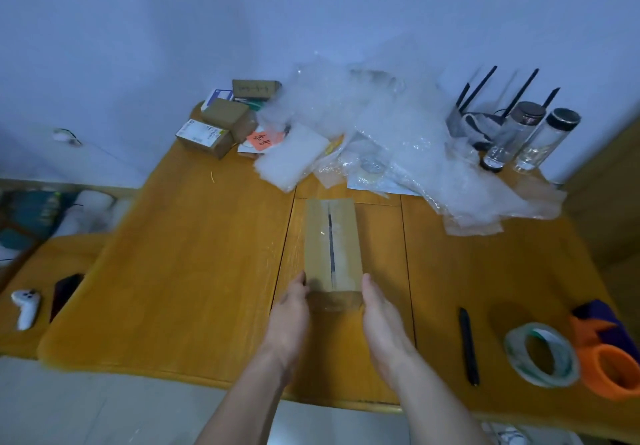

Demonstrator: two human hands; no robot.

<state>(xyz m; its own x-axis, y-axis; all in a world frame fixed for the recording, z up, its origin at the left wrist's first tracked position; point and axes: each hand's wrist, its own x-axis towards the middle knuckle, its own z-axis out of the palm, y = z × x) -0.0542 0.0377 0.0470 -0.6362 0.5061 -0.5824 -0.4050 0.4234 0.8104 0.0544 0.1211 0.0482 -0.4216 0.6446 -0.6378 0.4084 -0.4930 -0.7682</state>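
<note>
A long brown cardboard box lies on the wooden table, its taped top seam running away from me. My left hand rests against the box's near left corner with straight fingers. My right hand lies along the near right corner, fingers straight too. Neither hand curls around the box.
A black pen, a clear tape roll and an orange tape dispenser lie at the right. Bubble wrap, small boxes, two glass jars and a router crowd the back. A white controller sits at the left.
</note>
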